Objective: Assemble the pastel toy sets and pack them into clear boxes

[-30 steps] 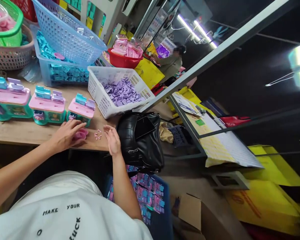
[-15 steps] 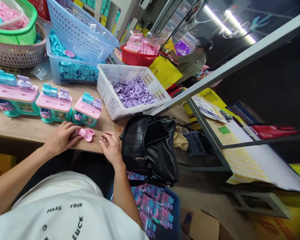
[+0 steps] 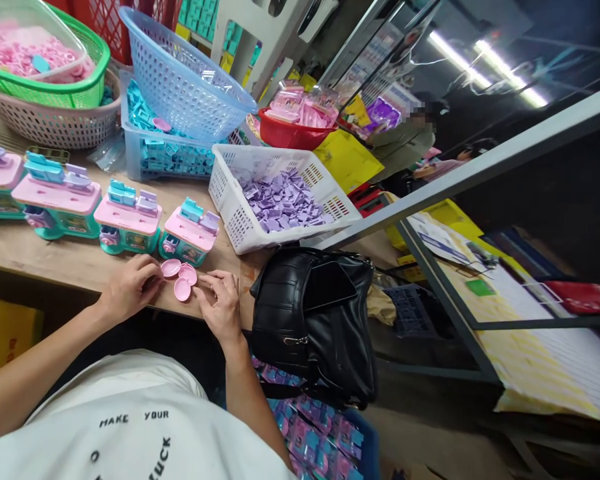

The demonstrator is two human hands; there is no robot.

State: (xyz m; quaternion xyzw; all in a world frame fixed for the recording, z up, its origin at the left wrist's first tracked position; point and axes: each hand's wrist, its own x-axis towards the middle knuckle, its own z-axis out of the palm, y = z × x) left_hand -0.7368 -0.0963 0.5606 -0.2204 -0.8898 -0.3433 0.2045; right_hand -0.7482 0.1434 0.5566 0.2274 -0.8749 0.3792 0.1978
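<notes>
Three small round, shallow pink plastic pieces (image 3: pixel 183 289) lie clustered at the front of the wooden table (image 3: pixel 80 267). My left hand (image 3: pixel 131 285) rests at their left side, fingers curled together, its fingertips against the edge of the leftmost piece; what they pinch is hidden. On the other side my right hand (image 3: pixel 221 303) has bent fingers with the thumb close to the pieces; anything between them is too small to name. Just behind stands a toy kitchen counter (image 3: pixel 190 233) with a pink top and teal base, the rightmost in a row of similar ones.
A white basket (image 3: pixel 225 213) of purple parts stands behind. Left of it are a blue bin (image 3: pixel 133 157) of teal parts and a green basket (image 3: pixel 75 93). A black bag (image 3: pixel 285 300) sits right of my right hand, above a blue crate (image 3: pixel 370 440) of packaged toys.
The pink pieces, bunched together earlier, now lie spread as three separate rounds. My right hand has come closer to them. The whole view has shifted slightly.
</notes>
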